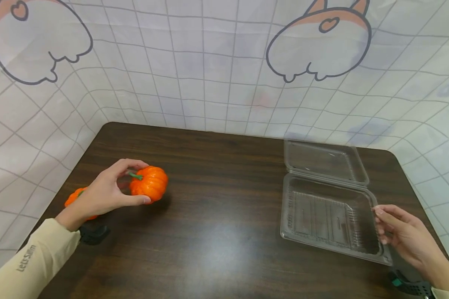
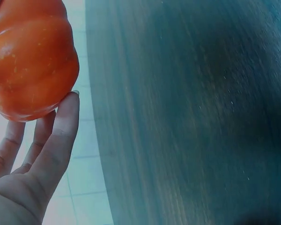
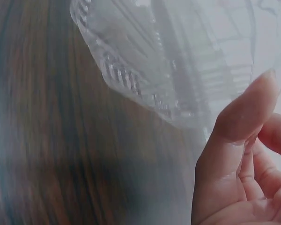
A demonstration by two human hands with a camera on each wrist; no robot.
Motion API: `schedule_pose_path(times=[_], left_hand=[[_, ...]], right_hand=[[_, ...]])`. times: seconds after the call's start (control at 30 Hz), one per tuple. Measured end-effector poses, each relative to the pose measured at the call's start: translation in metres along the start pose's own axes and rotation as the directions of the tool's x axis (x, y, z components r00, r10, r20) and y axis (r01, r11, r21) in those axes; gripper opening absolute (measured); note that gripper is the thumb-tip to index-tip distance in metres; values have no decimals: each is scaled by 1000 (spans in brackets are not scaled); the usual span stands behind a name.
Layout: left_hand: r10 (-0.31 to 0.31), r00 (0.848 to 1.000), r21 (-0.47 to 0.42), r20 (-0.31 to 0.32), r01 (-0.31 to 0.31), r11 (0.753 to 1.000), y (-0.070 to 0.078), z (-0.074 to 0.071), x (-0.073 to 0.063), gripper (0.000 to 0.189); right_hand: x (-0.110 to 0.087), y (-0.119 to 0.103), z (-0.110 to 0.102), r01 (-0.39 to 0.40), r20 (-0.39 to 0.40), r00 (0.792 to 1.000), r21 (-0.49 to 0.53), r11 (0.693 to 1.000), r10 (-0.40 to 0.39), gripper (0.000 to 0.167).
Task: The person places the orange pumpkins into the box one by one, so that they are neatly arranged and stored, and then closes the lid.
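My left hand (image 1: 106, 189) grips a small orange pumpkin (image 1: 154, 182) with a green stem, thumb on its near side and fingers on the far side. In the left wrist view the pumpkin (image 2: 35, 61) shows above the table, its ribbed skin against the fingertips. A second orange pumpkin (image 1: 74, 196) lies at the table's left, partly hidden behind my left wrist. On the right, my right hand (image 1: 409, 232) pinches the right rim of a clear plastic clamshell box (image 1: 331, 249) between thumb and fingers. The box's lid (image 1: 325, 162) is folded back, away from me.
The dark wood table (image 1: 217, 207) reaches back to a white grid-patterned curtain (image 1: 217, 70) with cartoon animal drawings, which also runs along both sides. A black strap device (image 1: 93, 234) sits on my left wrist, and another band (image 1: 411, 286) on my right.
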State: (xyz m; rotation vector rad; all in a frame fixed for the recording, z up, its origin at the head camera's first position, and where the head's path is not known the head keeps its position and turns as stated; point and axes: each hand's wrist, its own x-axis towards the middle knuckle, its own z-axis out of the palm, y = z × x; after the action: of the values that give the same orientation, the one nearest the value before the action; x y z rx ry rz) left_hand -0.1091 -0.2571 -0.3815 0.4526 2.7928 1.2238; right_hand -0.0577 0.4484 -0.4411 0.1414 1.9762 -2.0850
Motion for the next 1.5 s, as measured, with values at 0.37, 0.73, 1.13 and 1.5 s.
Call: schedule_pose_path(times=[0.37, 0.73, 1.13, 1.5], left_hand=[[-27, 1000, -37, 10, 27, 999, 7, 11, 5, 71], [14, 999, -156, 41, -8, 988, 14, 19, 14, 67], [71, 996, -270, 53, -54, 961, 23, 31, 22, 67], [124, 990, -328, 74, -93, 940, 34, 41, 31, 69]], right_hand=[[10, -2, 25, -22, 38, 999, 48, 999, 20, 23], [17, -2, 48, -37, 50, 998, 29, 999, 36, 18], [26, -5, 75, -32, 99, 995, 47, 998, 28, 18], [37, -4, 101, -17, 150, 989, 85, 996, 4, 20]])
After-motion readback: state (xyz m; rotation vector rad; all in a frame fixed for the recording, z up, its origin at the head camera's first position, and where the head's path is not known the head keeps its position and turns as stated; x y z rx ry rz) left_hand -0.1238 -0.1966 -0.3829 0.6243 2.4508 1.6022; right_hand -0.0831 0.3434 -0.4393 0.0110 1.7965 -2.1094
